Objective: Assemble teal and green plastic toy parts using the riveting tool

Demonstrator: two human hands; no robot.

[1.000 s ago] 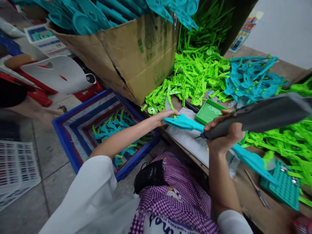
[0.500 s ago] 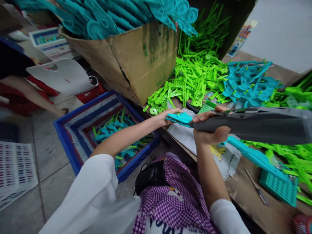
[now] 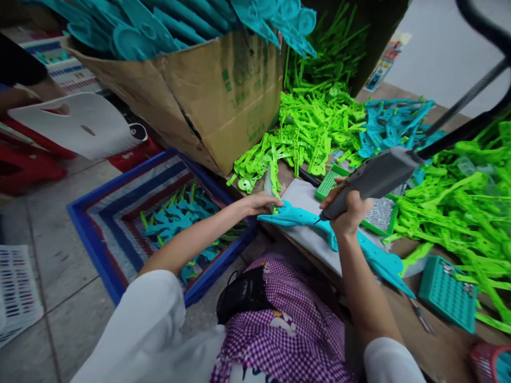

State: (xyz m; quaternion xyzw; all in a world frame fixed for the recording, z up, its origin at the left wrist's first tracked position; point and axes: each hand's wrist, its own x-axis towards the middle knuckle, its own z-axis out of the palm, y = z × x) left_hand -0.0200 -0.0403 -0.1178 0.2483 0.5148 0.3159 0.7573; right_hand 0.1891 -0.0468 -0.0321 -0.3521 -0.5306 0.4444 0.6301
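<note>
Teal plastic toy part (image 3: 295, 217) lying at frame centre on a white cloth (image 3: 303, 199) at the workbench edge. Left hand (image 3: 261, 202) pressed on its near end, fingers curled over it. Right hand (image 3: 346, 210) closed around a grey electric screwdriver (image 3: 373, 178), tip on the part. Green screw tray (image 3: 377, 215) just right; blue crate (image 3: 85, 234) lower left.

Head cam, looks fwd/down, close over workbench (image 3: 403, 314).

Bright, even light with soft, faint shadows. Wide-angle bending warps the edges. The foreground clothing is slightly blurred.
</note>
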